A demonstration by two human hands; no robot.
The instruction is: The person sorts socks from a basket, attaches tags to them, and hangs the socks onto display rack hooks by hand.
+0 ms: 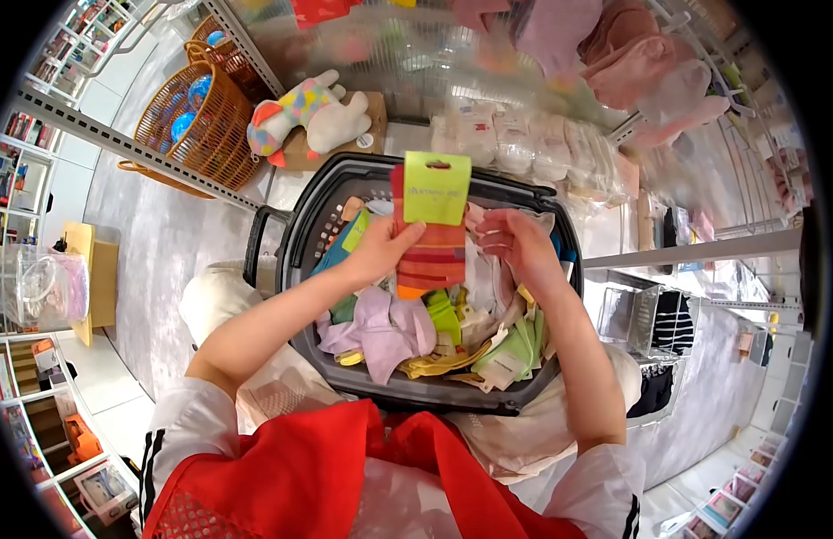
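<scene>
My left hand (pixel 385 247) is closed on a pair of striped socks (pixel 434 256) in orange, red and brown, its thumb across the front. A lime-green header card (pixel 437 187) with a hang hole tops the socks. To the right of them is my right hand (pixel 520 244), its fingers loosely bent and apart, with nothing visible in them. Both hands are over a dark grey plastic basket (pixel 313 359) between my knees. Inside it lie a lilac cloth item (pixel 380 328), light green socks (pixel 515 350) with a tag, and other mixed pieces.
A plush toy (pixel 313 117) rests on a cardboard box (pixel 373 135) behind the basket. Wicker baskets (pixel 196 117) holding blue balls stand at back left. Clear-wrapped packs (pixel 524 144) line the shelf at the back. Pink garments (pixel 632 58) hang upper right. A metal shelf bar (pixel 695 247) extends rightward.
</scene>
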